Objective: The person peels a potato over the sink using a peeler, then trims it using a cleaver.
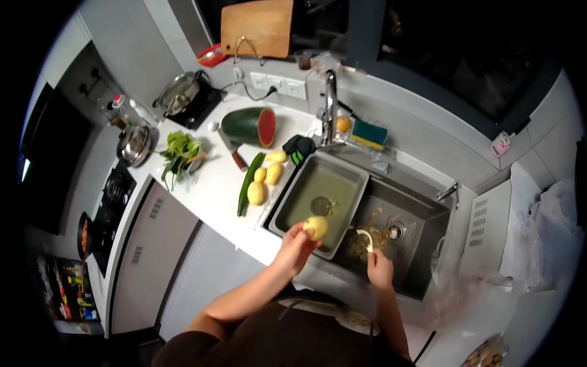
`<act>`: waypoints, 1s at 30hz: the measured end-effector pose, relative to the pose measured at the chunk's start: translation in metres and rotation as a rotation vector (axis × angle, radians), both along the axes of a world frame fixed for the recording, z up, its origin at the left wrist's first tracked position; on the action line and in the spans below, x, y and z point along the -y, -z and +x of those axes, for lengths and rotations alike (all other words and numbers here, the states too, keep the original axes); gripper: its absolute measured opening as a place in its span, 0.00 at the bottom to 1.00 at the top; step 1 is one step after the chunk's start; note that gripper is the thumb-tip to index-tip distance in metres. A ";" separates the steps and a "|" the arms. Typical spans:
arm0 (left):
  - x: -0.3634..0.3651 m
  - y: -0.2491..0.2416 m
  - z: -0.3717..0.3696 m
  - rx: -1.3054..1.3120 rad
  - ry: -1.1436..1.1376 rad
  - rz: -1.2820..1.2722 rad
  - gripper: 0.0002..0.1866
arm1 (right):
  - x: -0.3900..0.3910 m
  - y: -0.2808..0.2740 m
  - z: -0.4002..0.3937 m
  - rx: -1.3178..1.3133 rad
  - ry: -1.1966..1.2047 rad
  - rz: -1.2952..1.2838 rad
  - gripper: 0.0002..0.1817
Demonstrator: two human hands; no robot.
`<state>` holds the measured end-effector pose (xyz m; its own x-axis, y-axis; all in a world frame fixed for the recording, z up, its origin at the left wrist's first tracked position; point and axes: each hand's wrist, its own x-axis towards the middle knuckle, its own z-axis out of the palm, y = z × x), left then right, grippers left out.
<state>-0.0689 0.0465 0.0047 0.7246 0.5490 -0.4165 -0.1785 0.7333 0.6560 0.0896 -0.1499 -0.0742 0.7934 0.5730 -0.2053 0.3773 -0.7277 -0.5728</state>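
Note:
My left hand (293, 249) is closed around a pale, peeled potato (317, 227), above the near edge of a grey basin (351, 231) of cloudy water. In my right hand (380, 268) is a white peeler (367, 239), its curved head over the sink (422, 244). Brown peelings (380, 236) lie in the sink around the drain. Several peeled potatoes (257, 193) rest on the counter left of the basin, beside a long green cucumber (249, 185).
A cut watermelon (244, 126), a knife (237, 158) and leafy greens (180, 153) are on the counter (211, 189). The faucet (331, 104) rises behind the basin. A pot (181, 94) stands at the back left, and a sponge (369, 134) sits in a rack behind the sink.

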 end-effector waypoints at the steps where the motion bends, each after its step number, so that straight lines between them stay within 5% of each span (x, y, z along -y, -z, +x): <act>1: -0.011 -0.003 -0.002 -0.015 -0.040 -0.060 0.15 | -0.015 -0.007 -0.007 -0.030 -0.018 0.136 0.13; 4: -0.045 -0.010 -0.008 0.019 -0.109 -0.101 0.12 | -0.071 -0.009 -0.043 -0.208 -0.125 0.189 0.12; 8: -0.077 -0.009 -0.041 0.045 -0.156 -0.111 0.17 | -0.139 0.020 -0.092 -0.150 -0.366 0.419 0.10; 14: -0.131 0.003 -0.082 -0.016 -0.182 -0.153 0.21 | -0.217 0.039 -0.141 0.092 -0.413 0.400 0.11; 22: -0.204 0.009 -0.115 -0.029 -0.149 -0.148 0.22 | -0.349 -0.016 -0.121 0.185 -0.426 0.488 0.12; 26: -0.233 0.001 -0.135 -0.017 -0.186 -0.214 0.17 | -0.473 -0.005 -0.114 0.306 -0.685 0.356 0.19; 30: -0.252 0.001 -0.151 0.028 -0.207 -0.197 0.17 | -0.545 0.024 -0.120 0.409 -0.684 0.086 0.30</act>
<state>-0.2199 0.2987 0.0041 0.6182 0.5969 -0.5114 -0.3539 0.7923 0.4969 -0.0301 0.3954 -0.0983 0.2631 0.9603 0.0927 0.9162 -0.2187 -0.3357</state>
